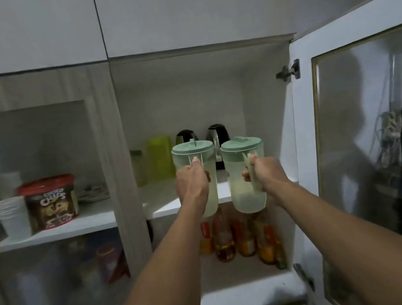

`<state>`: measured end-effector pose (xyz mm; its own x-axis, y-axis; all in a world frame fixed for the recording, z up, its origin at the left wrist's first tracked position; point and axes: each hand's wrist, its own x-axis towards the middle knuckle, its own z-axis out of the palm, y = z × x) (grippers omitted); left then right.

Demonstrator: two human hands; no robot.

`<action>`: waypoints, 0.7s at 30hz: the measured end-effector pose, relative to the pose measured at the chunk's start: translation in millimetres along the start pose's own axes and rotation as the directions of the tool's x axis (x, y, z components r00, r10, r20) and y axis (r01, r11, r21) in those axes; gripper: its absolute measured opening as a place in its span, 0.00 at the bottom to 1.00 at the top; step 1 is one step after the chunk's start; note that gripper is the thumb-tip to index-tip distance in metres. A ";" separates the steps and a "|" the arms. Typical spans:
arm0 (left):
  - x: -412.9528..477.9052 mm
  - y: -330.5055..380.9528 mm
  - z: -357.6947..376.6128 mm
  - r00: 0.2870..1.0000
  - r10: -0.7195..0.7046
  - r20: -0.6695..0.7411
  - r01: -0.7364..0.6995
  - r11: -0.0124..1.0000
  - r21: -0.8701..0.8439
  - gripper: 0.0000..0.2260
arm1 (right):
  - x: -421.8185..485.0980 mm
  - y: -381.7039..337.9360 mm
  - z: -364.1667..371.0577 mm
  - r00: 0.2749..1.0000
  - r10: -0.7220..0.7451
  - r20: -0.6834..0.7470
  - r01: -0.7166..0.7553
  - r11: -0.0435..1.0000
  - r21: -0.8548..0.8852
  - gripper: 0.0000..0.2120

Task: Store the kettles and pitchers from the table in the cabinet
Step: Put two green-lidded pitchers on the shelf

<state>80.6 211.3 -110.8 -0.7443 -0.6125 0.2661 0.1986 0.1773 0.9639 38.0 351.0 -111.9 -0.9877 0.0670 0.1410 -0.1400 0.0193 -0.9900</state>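
Note:
My left hand (192, 183) grips the handle of a pale green pitcher (193, 153) with a green lid. My right hand (262, 173) grips the handle of a second, matching pitcher (248, 194). Both pitchers hang upright in the air just in front of the upper shelf (165, 203) of the open cabinet. At the back of that shelf stand two dark kettles, one (186, 135) behind the left pitcher and one (218, 134) between the two pitchers.
A yellow-green container (160, 158) stands left of the kettles. Several bottles (242, 237) fill the lower shelf. The glass cabinet door (372, 128) hangs open at the right. Behind the closed left door are a chocolate cereal tub (50, 202) and stacked white cups (12, 217).

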 end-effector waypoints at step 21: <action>387.1 -144.5 258.7 0.972 -0.221 0.085 0.205 0.965 0.167 0.20 | 432.8 94.2 83.8 0.984 0.121 -0.131 -0.123 0.992 -0.003 0.18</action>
<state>-401.2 147.8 -149.7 -0.8212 -0.5689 0.0449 -0.0669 0.1741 0.9825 -408.5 298.2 -145.0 -0.9798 0.1989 0.0198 -0.0174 0.0139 -0.9998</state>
